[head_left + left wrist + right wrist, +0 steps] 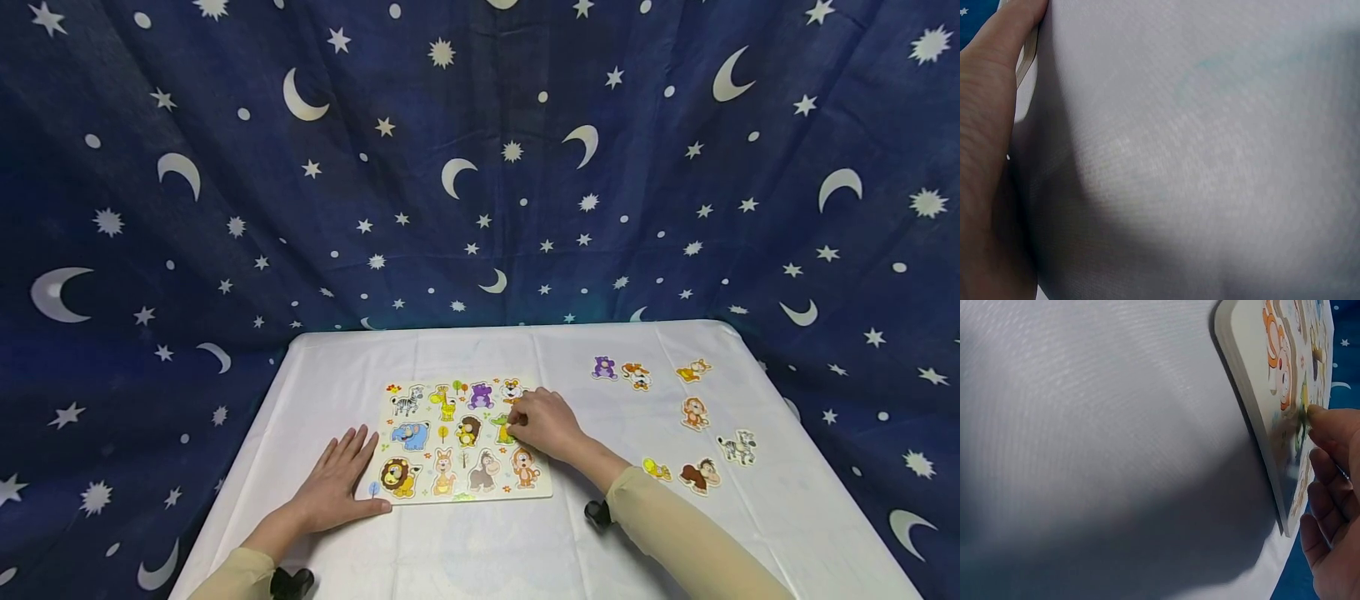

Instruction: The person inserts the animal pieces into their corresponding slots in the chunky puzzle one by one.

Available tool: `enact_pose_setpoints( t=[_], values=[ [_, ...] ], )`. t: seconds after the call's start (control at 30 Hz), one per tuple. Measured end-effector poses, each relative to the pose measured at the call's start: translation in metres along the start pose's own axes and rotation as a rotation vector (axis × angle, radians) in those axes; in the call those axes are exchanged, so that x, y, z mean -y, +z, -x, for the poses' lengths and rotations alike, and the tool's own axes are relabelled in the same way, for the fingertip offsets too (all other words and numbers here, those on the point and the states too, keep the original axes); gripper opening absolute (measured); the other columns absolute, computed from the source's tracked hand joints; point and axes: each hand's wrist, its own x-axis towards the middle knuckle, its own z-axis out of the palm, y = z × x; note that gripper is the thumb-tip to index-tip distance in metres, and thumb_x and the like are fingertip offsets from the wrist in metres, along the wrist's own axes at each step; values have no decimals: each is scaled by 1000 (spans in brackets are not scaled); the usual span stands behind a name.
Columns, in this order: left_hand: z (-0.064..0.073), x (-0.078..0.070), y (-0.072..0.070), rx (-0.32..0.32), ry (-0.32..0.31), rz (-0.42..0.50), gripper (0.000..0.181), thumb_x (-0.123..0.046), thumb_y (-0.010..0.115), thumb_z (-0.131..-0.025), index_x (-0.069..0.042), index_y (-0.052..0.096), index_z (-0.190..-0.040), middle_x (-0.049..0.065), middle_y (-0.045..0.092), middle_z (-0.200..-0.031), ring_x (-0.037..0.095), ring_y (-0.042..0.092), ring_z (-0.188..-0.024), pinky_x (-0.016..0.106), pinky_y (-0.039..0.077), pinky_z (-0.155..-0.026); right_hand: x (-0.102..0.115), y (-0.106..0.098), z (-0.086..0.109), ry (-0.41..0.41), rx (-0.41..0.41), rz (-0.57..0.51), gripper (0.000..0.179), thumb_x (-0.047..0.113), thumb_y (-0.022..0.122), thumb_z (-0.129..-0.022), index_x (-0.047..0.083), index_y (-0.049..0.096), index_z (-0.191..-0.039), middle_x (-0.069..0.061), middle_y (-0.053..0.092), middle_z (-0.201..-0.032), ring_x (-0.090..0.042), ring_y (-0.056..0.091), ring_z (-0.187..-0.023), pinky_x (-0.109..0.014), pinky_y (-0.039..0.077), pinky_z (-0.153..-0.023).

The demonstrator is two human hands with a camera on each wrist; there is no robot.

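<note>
A pale animal puzzle board (517,495) lies on the white-covered table. My right hand (551,425) is over its right side, thumb and forefinger pinching the green crocodile piece (501,430). In the right wrist view, the thumb and forefinger of that hand (1341,481) meet on the crocodile, with the other fingers curled. Flat beside the board's left edge rests my left hand (333,483), fingers spread and thumb touching the lower left corner. Only part of the left hand (988,119) shows in the left wrist view.
To the right lie loose pieces: a purple animal (604,367), an orange-and-white animal (637,376), an orange animal (693,371), a monkey (694,412), a zebra (738,447), a yellow piece (656,468) and a brown ape (700,476). A starry blue curtain (480,225) hangs behind.
</note>
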Motion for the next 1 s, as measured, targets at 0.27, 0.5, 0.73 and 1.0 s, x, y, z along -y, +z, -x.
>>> enact_pose_setpoints(
  t=[0.27,0.5,0.73,1.0],
  values=[
    [0,0,0,1,1,3,121,-83,65,-76,-10,25,-164,16,17,-169,37,10,-156,57,4,-124,-4,-18,0,47,0,-29,11,30,83,-84,21,81,-92,15,55,-75,-11,47,-75,-35,41,-73],
    [0,1,1,1,1,2,121,-84,64,-76,-10,26,-164,16,17,-169,37,10,-156,57,4,-124,-15,-37,6,91,-33,-47,12,30,82,-86,22,81,-94,16,60,-79,-10,50,-80,-35,44,-78],
    [0,2,2,1,3,-3,121,-85,64,-76,-10,26,-163,16,18,-169,37,10,-156,58,5,-124,-32,-57,17,89,-100,-76,14,28,83,-86,18,82,-96,15,62,-81,-12,53,-80,-38,46,-75],
    [-1,3,2,1,3,-8,121,-85,63,-76,-11,25,-164,16,17,-169,37,10,-156,58,6,-124,-68,-83,38,157,-141,-57,17,27,82,-87,15,82,-100,10,65,-85,-17,57,-83,-43,48,-79]
  ],
)
